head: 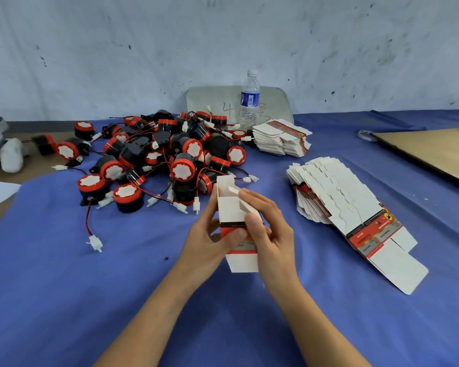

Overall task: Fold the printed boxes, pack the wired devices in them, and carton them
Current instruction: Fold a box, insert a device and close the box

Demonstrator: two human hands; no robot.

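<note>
A printed box (232,210), white with a red and black band, is held above the blue cloth, its far end open with flaps standing up. My left hand (210,234) grips its left side, thumb across the front. My right hand (268,221) grips the right side, fingers on a white flap at the top. A heap of black and red wired devices (157,154) with white connectors lies behind. Flat unfolded boxes lie fanned out at the right (339,197), and a second stack (281,139) sits further back.
A water bottle (249,99) stands before a grey board at the wall. A brown cardboard sheet (429,152) lies at the far right beside a tape roll (366,135). A loose connector on red and black wire (94,242) lies on the blue cloth (90,300) at the left.
</note>
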